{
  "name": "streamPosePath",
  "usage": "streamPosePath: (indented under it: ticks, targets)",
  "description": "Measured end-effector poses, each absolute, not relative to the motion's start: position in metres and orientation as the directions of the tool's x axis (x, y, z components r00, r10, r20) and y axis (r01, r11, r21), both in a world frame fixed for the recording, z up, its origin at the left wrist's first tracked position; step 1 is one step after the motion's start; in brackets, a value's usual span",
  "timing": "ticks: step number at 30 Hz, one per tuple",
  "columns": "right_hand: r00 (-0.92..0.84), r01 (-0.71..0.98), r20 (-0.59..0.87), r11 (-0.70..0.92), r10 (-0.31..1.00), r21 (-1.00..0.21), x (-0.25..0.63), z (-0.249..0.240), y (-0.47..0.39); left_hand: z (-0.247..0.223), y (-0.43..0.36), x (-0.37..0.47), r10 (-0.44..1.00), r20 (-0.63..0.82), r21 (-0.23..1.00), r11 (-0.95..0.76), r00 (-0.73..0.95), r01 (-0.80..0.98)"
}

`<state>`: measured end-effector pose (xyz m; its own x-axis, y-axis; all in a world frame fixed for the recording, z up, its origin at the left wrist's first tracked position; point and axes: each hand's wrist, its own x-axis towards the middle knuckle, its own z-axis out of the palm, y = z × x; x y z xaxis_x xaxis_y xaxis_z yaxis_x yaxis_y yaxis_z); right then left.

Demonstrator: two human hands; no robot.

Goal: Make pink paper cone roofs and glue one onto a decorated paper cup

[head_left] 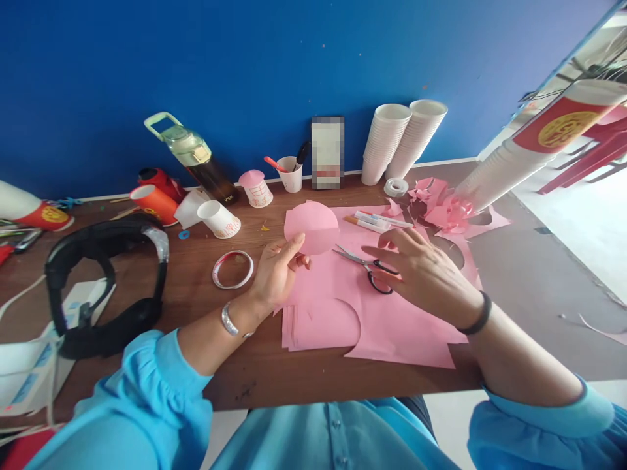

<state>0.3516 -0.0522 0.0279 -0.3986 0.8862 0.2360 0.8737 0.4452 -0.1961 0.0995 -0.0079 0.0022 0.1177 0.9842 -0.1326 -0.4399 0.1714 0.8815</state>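
Observation:
A round pink paper disc (313, 222) with a crease across it is pinched between the thumb and fingers of my left hand (281, 267). My right hand (416, 264) hovers at the handles of the black-handled scissors (362, 260), its fingers apart; whether a fingertip touches them I cannot tell. The scissors lie partly open, blades pointing left. Under them spread pink paper sheets (401, 333) with curved cut-outs, and a small stack of pink paper (313, 326) lies nearer me. Markers (375, 220) rest beyond the scissors.
A tape ring (232, 269) and a decorated cup (219, 219) stand left of my hand. Behind are a pink-roofed cup (255, 189), a pen cup (290, 175), a bottle (200, 160) and cup stacks (386, 140). Paper scraps (448, 207) lie right, a black headset (108, 287) left.

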Motion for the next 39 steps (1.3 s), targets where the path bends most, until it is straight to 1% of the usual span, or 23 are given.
streamPosePath:
  ticks: [1,2,3,4,5,6,7,8,9,11,13,14,16,18,20,24,27,30,32,34,36,39]
  targets:
    - [-0.32,0.825,0.274,0.409,0.907,-0.391,0.344,0.027,-0.053,0.002,-0.01,0.101,0.984,-0.123,0.884,0.168,0.13,-0.436]
    - [-0.229,0.724,0.283,0.357,0.931,-0.59,0.336,0.026,-0.053,0.002,-0.012,0.102,0.983,-0.115,0.889,0.167,0.145,-0.426]
    - [-0.177,0.573,0.24,0.298,0.955,-0.763,0.327,0.023,-0.052,0.001,-0.016,0.103,0.981,-0.108,0.896,0.168,0.164,-0.412]
    - [-0.165,0.409,0.192,0.244,0.967,-0.879,0.318,0.019,-0.051,0.0,-0.019,0.104,0.977,-0.105,0.904,0.172,0.186,-0.392]
    - [-0.169,0.264,0.148,0.19,0.974,-0.946,0.311,0.015,-0.05,0.0,-0.023,0.105,0.972,-0.103,0.913,0.176,0.21,-0.368]
    - [-0.174,0.152,0.118,0.145,0.978,-0.978,0.304,0.011,-0.048,-0.001,-0.026,0.105,0.966,-0.102,0.924,0.18,0.236,-0.337]
    - [-0.172,0.076,0.106,0.12,0.979,-0.99,0.3,0.007,-0.046,-0.001,-0.028,0.105,0.959,-0.098,0.937,0.179,0.264,-0.301]
    - [-0.172,0.054,0.092,0.102,0.981,-0.993,0.298,0.004,-0.045,-0.001,-0.03,0.103,0.952,-0.087,0.95,0.169,0.294,-0.264]
    - [-0.168,0.08,0.085,0.099,0.982,-0.992,0.298,0.002,-0.044,0.0,-0.03,0.102,0.944,-0.067,0.964,0.145,0.324,-0.224]
    - [-0.172,0.24,0.104,0.144,0.98,-0.96,0.3,0.002,-0.044,0.005,-0.027,0.098,0.931,-0.003,0.99,0.055,0.365,-0.131]
    - [-0.221,0.415,0.166,0.247,0.961,-0.876,0.304,0.005,-0.045,0.012,-0.022,0.095,0.936,0.072,0.997,-0.077,0.344,-0.001]
    - [-0.254,0.473,0.2,0.302,0.946,-0.828,0.306,0.007,-0.046,0.015,-0.02,0.093,0.942,0.114,0.988,-0.14,0.317,0.061]
    - [-0.31,0.519,0.247,0.381,0.918,-0.765,0.307,0.009,-0.048,0.021,-0.016,0.092,0.933,0.182,0.96,-0.237,0.309,0.151]
    - [-0.321,0.511,0.261,0.399,0.91,-0.761,0.306,0.009,-0.049,0.024,-0.015,0.092,0.917,0.202,0.937,-0.283,0.345,0.203]
    - [-0.289,0.473,0.287,0.396,0.913,-0.787,0.305,0.008,-0.049,0.025,-0.016,0.092,0.915,0.164,0.939,-0.259,0.368,0.225]
    - [-0.206,0.393,0.394,0.444,0.896,-0.805,0.304,0.01,-0.051,0.023,-0.016,0.093,0.935,0.005,0.984,-0.067,0.355,0.164]
    - [-0.192,0.333,0.414,0.456,0.89,-0.825,0.303,0.012,-0.053,0.021,-0.015,0.094,0.911,-0.063,0.984,-0.011,0.407,0.176]
    - [-0.151,0.26,0.349,0.378,0.925,-0.889,0.3,0.008,-0.051,0.021,-0.014,0.094,0.851,-0.107,0.977,-0.007,0.514,0.214]
    - [-0.166,0.193,0.252,0.282,0.953,-0.94,0.298,0.005,-0.05,0.022,-0.014,0.093,0.808,-0.115,0.976,-0.015,0.578,0.215]
    - [-0.219,0.111,0.135,0.162,0.966,-0.981,0.297,0.002,-0.049,0.022,-0.013,0.092,0.778,-0.1,0.977,-0.041,0.62,0.209]
    - [-0.25,0.025,0.038,0.046,0.968,-0.999,0.297,0.001,-0.048,0.021,-0.013,0.092,0.758,-0.087,0.979,-0.056,0.646,0.197]
    - [-0.241,-0.061,-0.058,-0.075,0.969,-0.995,0.297,0.001,-0.047,0.021,-0.011,0.091,0.746,-0.077,0.98,-0.066,0.661,0.189]
